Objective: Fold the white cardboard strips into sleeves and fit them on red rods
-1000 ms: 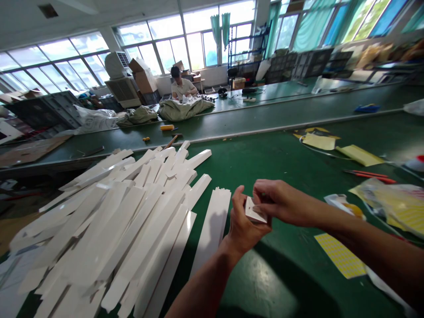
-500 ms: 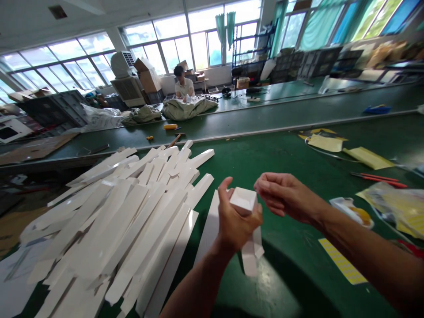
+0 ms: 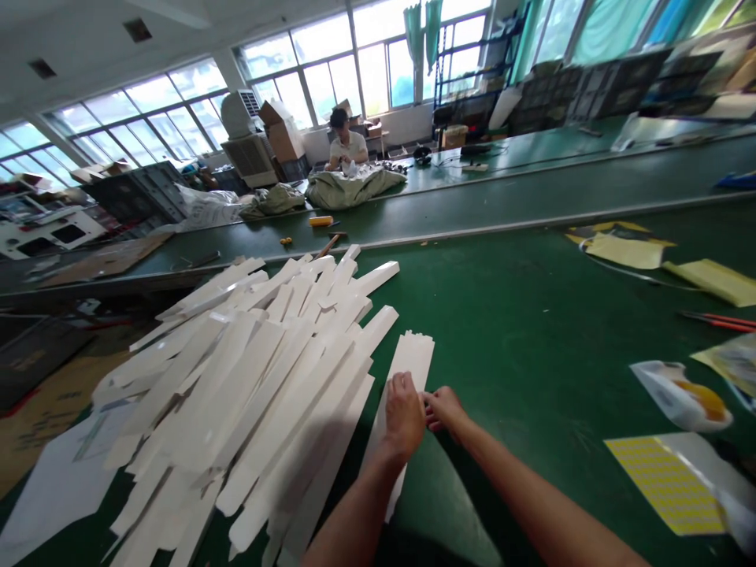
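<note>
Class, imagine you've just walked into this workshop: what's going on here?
The camera wearer is handling flat white card pieces. The left hand is over a narrow white stack on the green table, and the right hand is by the stack's right edge; its exact grip is unclear. A loose pile of long white pieces lies to the left, and a yellow patterned sheet to the right. Across the room, another person sits behind a large cloth bundle.

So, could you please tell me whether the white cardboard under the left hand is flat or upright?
Flat: the white cardboard lies along the green table, broad face up beneath the left hand.
</note>
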`<state>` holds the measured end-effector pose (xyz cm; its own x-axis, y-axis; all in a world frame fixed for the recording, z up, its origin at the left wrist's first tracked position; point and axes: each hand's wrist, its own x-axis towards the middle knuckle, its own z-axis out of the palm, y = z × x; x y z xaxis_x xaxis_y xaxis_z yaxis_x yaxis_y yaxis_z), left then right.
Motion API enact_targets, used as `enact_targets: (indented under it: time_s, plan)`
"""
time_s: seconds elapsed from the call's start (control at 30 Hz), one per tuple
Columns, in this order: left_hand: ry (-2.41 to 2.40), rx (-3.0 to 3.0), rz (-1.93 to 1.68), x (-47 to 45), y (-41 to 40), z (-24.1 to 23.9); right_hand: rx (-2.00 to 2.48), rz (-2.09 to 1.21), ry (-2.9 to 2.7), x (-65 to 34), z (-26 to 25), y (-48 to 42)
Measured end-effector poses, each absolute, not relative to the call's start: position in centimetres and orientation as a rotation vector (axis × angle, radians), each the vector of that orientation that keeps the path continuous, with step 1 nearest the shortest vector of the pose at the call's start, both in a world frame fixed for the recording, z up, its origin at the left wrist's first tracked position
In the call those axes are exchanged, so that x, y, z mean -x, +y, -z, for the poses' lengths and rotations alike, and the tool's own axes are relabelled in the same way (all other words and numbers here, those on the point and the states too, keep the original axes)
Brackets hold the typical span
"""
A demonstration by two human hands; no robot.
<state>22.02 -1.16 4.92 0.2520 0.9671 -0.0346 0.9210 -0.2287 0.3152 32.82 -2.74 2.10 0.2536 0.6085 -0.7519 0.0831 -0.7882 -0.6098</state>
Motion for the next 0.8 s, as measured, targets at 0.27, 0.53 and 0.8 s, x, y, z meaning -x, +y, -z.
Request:
enact_targets:
  time_s: [0.27, 0.53, 0.8]
  plan:
    - [1.974, -2.043, -0.1, -22.6, -0.5, -1.5, 1.879, -1.623, -0.597, -32.5, -2.2, -2.5]
    - [1.679, -2.108, -0.328, -23.6, -3.2, -7.8, 1.412, -1.39, -0.587, -36.5, -6.6, -3.6]
    - [1.337, -1.915, -0.754, -27.8, -5.9, -11.3, 0.878, -1.378, -0.439, -38.7, -14.6, -4.7]
